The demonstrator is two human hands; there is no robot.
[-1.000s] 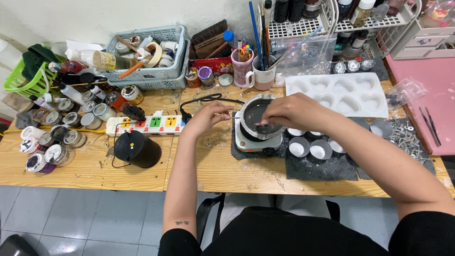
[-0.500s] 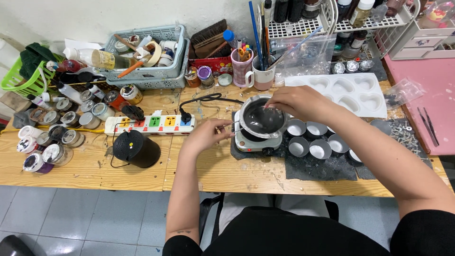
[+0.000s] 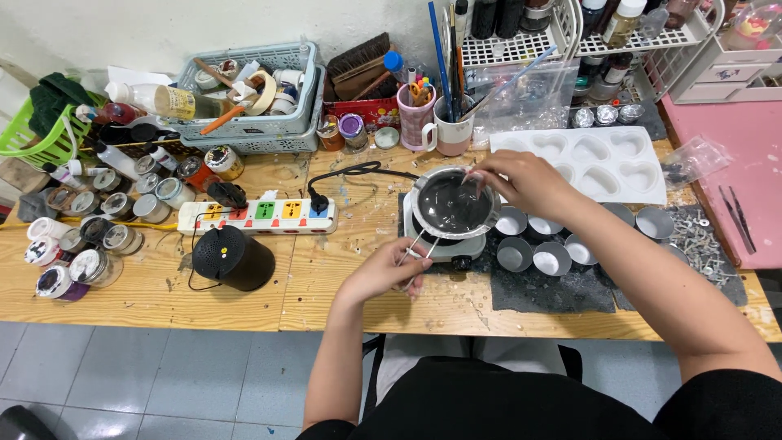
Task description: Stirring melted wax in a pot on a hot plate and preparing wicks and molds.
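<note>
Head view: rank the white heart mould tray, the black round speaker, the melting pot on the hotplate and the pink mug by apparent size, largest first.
1. White heart mould tray, clearly largest.
2. Melting pot and black round speaker: look alike in size, so unranked.
3. Pink mug, smallest, though it stands farther back.

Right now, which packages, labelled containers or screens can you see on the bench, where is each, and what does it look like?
No screens in view.
Labelled bottle: lying in the grey basket at back left; white cap, yellow label.
Red box: back centre, left of the pink mug; flat, printed front.
Clear plastic bag: back, behind the white heart mould.
Small labelled jars: far left; round, grey and white tops.
</note>
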